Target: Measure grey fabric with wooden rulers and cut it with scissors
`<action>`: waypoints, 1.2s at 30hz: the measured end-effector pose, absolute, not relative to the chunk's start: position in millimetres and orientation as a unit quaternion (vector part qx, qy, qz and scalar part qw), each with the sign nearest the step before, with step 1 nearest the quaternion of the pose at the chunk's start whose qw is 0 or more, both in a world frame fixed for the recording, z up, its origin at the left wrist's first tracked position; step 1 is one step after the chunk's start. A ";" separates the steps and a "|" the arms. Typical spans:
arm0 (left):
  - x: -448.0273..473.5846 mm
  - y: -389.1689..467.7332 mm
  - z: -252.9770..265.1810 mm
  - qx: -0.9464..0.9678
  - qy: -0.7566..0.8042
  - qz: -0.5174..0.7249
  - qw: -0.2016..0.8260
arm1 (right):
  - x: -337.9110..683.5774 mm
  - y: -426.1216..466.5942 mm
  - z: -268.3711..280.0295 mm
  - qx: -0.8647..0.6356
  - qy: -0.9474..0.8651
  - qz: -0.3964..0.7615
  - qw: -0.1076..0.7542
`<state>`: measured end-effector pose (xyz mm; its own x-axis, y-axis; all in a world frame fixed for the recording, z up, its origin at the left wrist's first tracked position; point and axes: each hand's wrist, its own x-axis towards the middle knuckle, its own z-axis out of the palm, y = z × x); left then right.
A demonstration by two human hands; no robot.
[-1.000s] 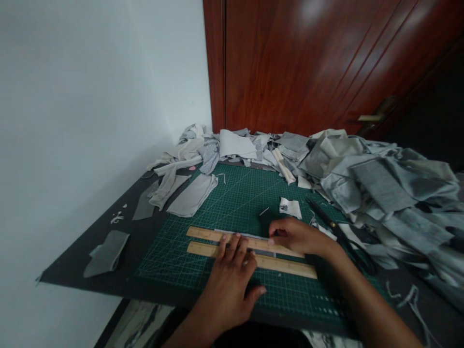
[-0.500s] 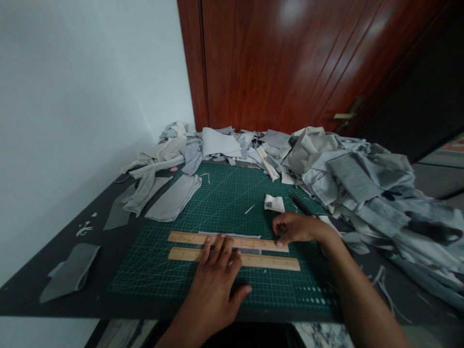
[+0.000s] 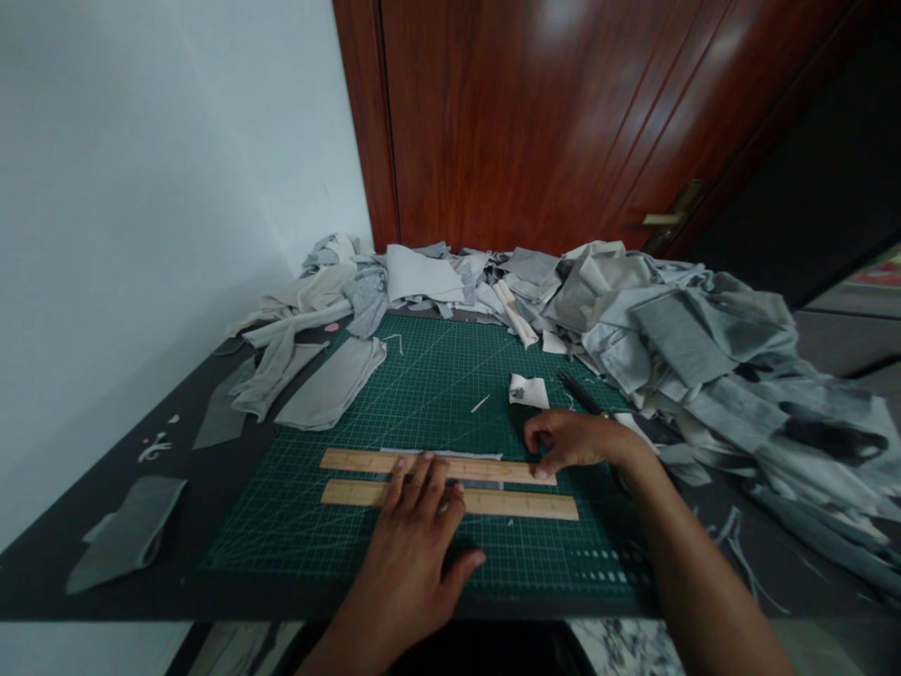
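Observation:
Two wooden rulers lie nearly parallel on a green cutting mat [image 3: 436, 376]. My left hand [image 3: 415, 540] rests flat with spread fingers, reaching across the nearer wooden ruler [image 3: 521, 503] onto the farther wooden ruler [image 3: 485, 468]. Curled fingers and thumb of my right hand [image 3: 573, 439] are at the right end of the farther ruler, thumb on the wood. Beneath that ruler is a strip of grey fabric [image 3: 394, 451], mostly covered, its edges showing on both sides. Just beyond my right hand sits a small white fabric piece [image 3: 529, 391] with a grey patch.
A dark-handled tool [image 3: 581, 392] lies past my right wrist. Piled fabric scraps [image 3: 690, 338] fill the right side and back. Grey folded fabric [image 3: 334, 385] lies on the mat's left, with another folded piece [image 3: 133, 530] on the dark table [image 3: 225, 488]. Behind stands a wooden door [image 3: 507, 131].
The whole view has shifted slightly, with everything appearing a little farther left. Both hands and both rulers keep the same arrangement on the mat.

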<state>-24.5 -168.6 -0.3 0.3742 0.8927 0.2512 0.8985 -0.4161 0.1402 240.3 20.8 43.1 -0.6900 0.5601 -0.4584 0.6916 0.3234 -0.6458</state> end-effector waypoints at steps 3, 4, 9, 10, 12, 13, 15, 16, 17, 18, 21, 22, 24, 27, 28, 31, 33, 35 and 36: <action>-24.7 -168.7 -0.4 -0.830 -0.540 -0.139 0.012 | 245.2 23.9 43.0 0.371 0.811 -0.449 0.067; -24.9 -168.8 -0.5 -0.830 -0.540 -0.138 0.013 | 247.4 25.7 41.5 0.366 0.812 -0.452 0.055; -26.1 -169.0 -1.2 -0.833 -0.534 -0.144 0.009 | 254.3 35.6 31.4 0.367 0.815 -0.449 -0.017; -26.2 -169.1 -1.3 -0.833 -0.533 -0.148 0.008 | 254.2 36.4 30.8 0.364 0.817 -0.447 -0.024; -26.2 -169.6 -1.4 -0.831 -0.535 -0.154 0.005 | 253.2 35.8 32.4 0.353 0.822 -0.445 -0.031; -26.0 -170.0 -1.5 -0.830 -0.536 -0.155 0.003 | 252.6 34.6 34.2 0.348 0.825 -0.445 -0.034; -25.5 -170.8 -1.9 -0.829 -0.537 -0.156 -0.001 | 251.8 31.0 38.5 0.337 0.827 -0.448 -0.035; -25.3 -171.2 -2.2 -0.829 -0.538 -0.154 -0.002 | 251.9 29.2 40.4 0.332 0.828 -0.451 -0.032; -25.2 -171.5 -2.7 -0.829 -0.538 -0.152 -0.004 | 252.3 27.6 42.0 0.327 0.828 -0.455 -0.028; -25.1 -171.8 -3.4 -0.829 -0.538 -0.151 -0.005 | 252.8 26.4 43.2 0.322 0.826 -0.462 -0.023; -25.2 -172.4 -5.8 -0.827 -0.542 -0.150 -0.003 | 254.2 25.4 43.7 0.321 0.812 -0.488 -0.017; -25.2 -172.5 -6.5 -0.827 -0.543 -0.150 -0.002 | 254.0 25.9 43.0 0.326 0.804 -0.497 -0.020; -25.3 -172.9 -7.5 -0.826 -0.543 -0.149 -0.002 | 252.4 27.6 40.3 0.338 0.784 -0.520 -0.036; -25.4 -173.6 -8.1 -0.825 -0.545 -0.149 -0.010 | 247.6 30.6 34.2 0.354 0.747 -0.556 -0.082; -25.5 -173.8 -8.4 -0.825 -0.545 -0.149 -0.014 | 245.6 31.3 32.2 0.358 0.738 -0.563 -0.101; -25.7 -174.6 -9.6 -0.823 -0.546 -0.156 -0.024 | 239.6 32.0 29.0 0.368 0.722 -0.561 -0.167; -25.8 -175.0 -10.4 -0.820 -0.547 -0.163 -0.031 | 236.3 31.3 29.6 0.370 0.711 -0.562 -0.207; -26.1 -175.4 -11.0 -0.818 -0.549 -0.169 -0.037 | 233.8 30.4 31.4 0.372 0.695 -0.569 -0.233; -26.3 -175.6 -11.2 -0.818 -0.548 -0.171 -0.038 | 232.8 30.1 32.3 0.375 0.688 -0.572 -0.243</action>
<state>-26.3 -175.6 -11.2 0.3409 0.9093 0.2387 0.8831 -0.3968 0.2502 232.8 30.1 32.3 -0.6017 0.7931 -0.0942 0.2384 0.0657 -0.9689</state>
